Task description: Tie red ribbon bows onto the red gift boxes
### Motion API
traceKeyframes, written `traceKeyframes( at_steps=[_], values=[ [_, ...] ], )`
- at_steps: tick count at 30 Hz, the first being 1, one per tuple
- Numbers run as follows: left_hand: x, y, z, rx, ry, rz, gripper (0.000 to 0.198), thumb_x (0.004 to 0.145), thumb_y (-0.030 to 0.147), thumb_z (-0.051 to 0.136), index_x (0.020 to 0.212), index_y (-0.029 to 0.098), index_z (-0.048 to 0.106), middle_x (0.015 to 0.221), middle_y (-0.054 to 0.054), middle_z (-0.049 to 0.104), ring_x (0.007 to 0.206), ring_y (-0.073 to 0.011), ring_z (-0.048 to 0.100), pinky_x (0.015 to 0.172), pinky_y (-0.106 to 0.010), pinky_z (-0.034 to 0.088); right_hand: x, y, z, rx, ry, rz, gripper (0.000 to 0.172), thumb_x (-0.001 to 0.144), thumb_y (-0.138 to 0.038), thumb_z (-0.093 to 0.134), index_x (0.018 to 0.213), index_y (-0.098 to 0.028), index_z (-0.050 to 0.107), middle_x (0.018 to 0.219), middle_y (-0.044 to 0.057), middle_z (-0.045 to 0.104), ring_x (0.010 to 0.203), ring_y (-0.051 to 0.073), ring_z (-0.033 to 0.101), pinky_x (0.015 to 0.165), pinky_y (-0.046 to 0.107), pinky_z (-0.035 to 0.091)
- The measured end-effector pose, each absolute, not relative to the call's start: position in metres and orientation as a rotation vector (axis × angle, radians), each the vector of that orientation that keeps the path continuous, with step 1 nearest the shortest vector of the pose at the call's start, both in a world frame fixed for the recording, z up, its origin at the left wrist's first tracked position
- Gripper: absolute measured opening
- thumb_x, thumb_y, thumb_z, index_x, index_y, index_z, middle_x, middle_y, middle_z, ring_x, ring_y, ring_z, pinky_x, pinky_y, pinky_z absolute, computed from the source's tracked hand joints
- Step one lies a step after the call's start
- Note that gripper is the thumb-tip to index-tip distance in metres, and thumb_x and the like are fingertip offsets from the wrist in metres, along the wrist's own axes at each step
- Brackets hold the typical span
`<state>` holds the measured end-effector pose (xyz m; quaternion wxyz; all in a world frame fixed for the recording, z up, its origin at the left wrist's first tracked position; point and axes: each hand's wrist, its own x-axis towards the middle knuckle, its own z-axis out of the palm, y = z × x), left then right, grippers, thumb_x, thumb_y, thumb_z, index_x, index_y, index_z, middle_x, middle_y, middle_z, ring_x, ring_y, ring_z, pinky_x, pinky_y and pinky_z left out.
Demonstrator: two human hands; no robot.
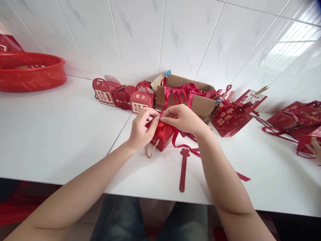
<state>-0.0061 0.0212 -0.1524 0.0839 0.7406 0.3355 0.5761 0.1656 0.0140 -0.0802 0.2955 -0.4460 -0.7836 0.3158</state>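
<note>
A small red gift box [162,136] stands on the table in front of me, with a twisted gold cord handle [152,150] hanging at its near side. My left hand [143,129] pinches at the top of this box with thumb and forefinger. From the other side my right hand [182,117] pinches at the same spot, the fingertips of both hands meeting. The exact bit between the fingertips is too small to make out. A red ribbon [177,142] trails from beside the box to the right. Closer to me lies a flat red strip with a flower-shaped end [183,170].
Behind my hands, a cardboard box [200,105] holds many red ribbons. Several finished red boxes [106,92] stand left of it, more red gift bags [232,118] at right. A red plastic basket [32,78] is far left. Another person's hand [316,147] shows at the right edge.
</note>
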Motion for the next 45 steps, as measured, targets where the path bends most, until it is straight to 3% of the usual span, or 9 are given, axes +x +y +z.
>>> traceKeyframes(
  at_steps=[4,7,10,21,26,34,38,42,45],
  values=[
    [-0.01,0.023,-0.153,2.134,1.111,1.555,0.023,0.078,0.017,0.056,0.101,0.02,0.057,0.099,-0.004,0.065,0.088,-0.0181,0.06,0.079,-0.032,0.049,0.165,0.012,-0.077,-1.273,-1.961,0.861,0.019,0.08,-0.033,0.059,0.075,-0.016,0.067,0.073,0.001,0.065,0.065,0.011,0.055,0.06,0.025,0.042],
    [-0.01,0.025,-0.15,2.014,1.182,1.527,0.011,0.081,0.025,0.058,0.09,0.019,0.058,0.087,-0.002,0.066,0.077,-0.0159,0.061,0.073,-0.028,0.049,0.163,0.011,-0.077,-1.34,-1.924,0.855,0.02,0.079,-0.033,0.059,0.073,-0.016,0.066,0.07,0.0,0.063,0.062,0.01,0.051,0.058,0.024,0.04],
    [-0.01,0.027,-0.148,1.828,1.218,1.59,0.012,0.084,0.031,0.056,0.085,0.019,0.059,0.081,-0.002,0.066,0.073,-0.0148,0.061,0.067,-0.026,0.048,0.159,0.012,-0.077,-1.408,-1.916,0.813,0.02,0.077,-0.032,0.059,0.068,-0.015,0.065,0.066,0.0,0.061,0.06,0.01,0.049,0.059,0.024,0.038],
    [-0.009,0.023,-0.148,1.735,1.132,1.592,0.018,0.085,0.032,0.058,0.092,0.018,0.065,0.088,-0.004,0.069,0.079,-0.0159,0.063,0.068,-0.025,0.048,0.153,0.022,-0.09,-1.499,-1.878,0.888,0.021,0.074,-0.033,0.059,0.061,-0.017,0.056,0.057,-0.003,0.051,0.053,0.008,0.041,0.051,0.024,0.032],
    [-0.008,0.022,-0.146,1.641,1.094,1.552,0.023,0.081,0.035,0.063,0.096,0.019,0.062,0.076,-0.002,0.066,0.073,-0.0151,0.061,0.064,-0.025,0.046,0.151,0.022,-0.092,-1.451,-1.888,0.829,0.021,0.075,-0.034,0.06,0.064,-0.016,0.064,0.063,-0.001,0.059,0.062,0.011,0.05,0.059,0.025,0.038],
    [-0.01,0.027,-0.139,1.302,1.004,1.359,0.018,0.07,0.035,0.072,0.067,0.018,0.067,0.065,-0.001,0.062,0.064,-0.0139,0.057,0.06,-0.026,0.046,0.149,0.021,-0.091,-1.45,-1.94,0.765,0.02,0.078,-0.035,0.064,0.071,-0.017,0.07,0.076,0.002,0.068,0.073,0.013,0.057,0.068,0.027,0.042],
    [-0.013,0.028,-0.136,1.285,0.96,1.363,0.017,0.07,0.034,0.074,0.068,0.017,0.069,0.066,-0.001,0.062,0.063,-0.0122,0.056,0.06,-0.025,0.046,0.153,0.025,-0.094,-1.413,-1.924,0.673,0.023,0.077,-0.039,0.065,0.083,-0.017,0.067,0.091,0.005,0.068,0.083,0.016,0.059,0.074,0.029,0.045],
    [-0.016,0.036,-0.121,1.382,0.958,1.389,0.017,0.07,0.034,0.075,0.071,0.017,0.071,0.068,-0.001,0.063,0.064,-0.0114,0.057,0.061,-0.024,0.047,0.163,0.029,-0.093,-1.342,-1.897,0.502,0.023,0.084,-0.03,0.058,0.102,-0.017,0.062,0.11,0.009,0.063,0.098,0.018,0.059,0.086,0.032,0.046],
    [-0.017,0.045,-0.097,1.535,0.999,1.288,0.02,0.069,0.035,0.075,0.068,0.016,0.069,0.064,-0.002,0.063,0.059,-0.0129,0.057,0.054,-0.025,0.046,0.172,0.03,-0.089,-1.374,-1.924,0.442,0.02,0.088,-0.027,0.05,0.102,-0.019,0.064,0.109,0.008,0.063,0.1,0.019,0.059,0.088,0.035,0.045]
  ],
)
